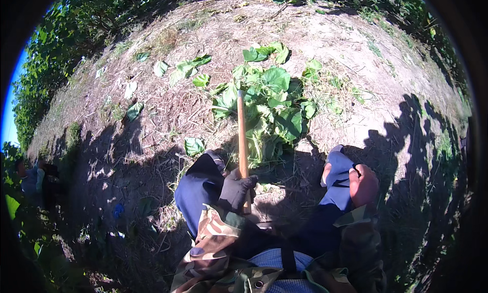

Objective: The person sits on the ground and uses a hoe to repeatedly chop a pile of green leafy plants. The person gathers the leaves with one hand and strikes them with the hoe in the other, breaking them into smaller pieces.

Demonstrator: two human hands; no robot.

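Note:
My left hand, in a dark glove, is closed around a wooden handle near its lower end. The handle points away from me, its narrow far tip over a heap of cut green leaves. My right hand, bare, rests at my right trouser leg, with its fingers curled against the blue cloth; whether it grips the cloth I cannot tell. Both forearms are in camouflage sleeves. The leaf heap lies on the ground in front of my feet, between and beyond my knees.
Loose leaves lie scattered left of the heap, on dry soil with straw. Pulled weeds lie to its right. Leafy bushes border the ground. A person is in the shade at far left, and a small blue object lies nearer.

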